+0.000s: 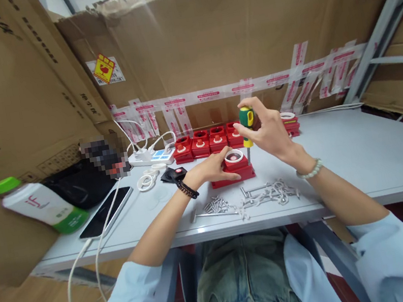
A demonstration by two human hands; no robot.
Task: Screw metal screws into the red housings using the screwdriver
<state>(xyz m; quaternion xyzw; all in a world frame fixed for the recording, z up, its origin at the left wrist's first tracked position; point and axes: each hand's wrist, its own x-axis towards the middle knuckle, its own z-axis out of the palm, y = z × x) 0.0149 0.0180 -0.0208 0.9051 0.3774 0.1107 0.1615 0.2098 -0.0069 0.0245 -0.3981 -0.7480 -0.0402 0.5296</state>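
My right hand (266,129) is closed around the green and yellow handle of a screwdriver (246,118). The screwdriver stands nearly upright, its tip at the right corner of a red box-shaped housing (243,173) with a white ring (234,156) on top. Against the left side of that housing, my left hand (211,169) grips it with thumb and fingers spread around it. Just in front lie a pile of small screws (217,204) and a heap of metal rods with white cords (270,193).
Several red housings (200,144) stand in a row behind, near a white power strip (160,157). White rings (146,182), a phone (107,212) and a bottle (43,206) are at left. Cardboard (199,43) walls off the back of the table (364,154).
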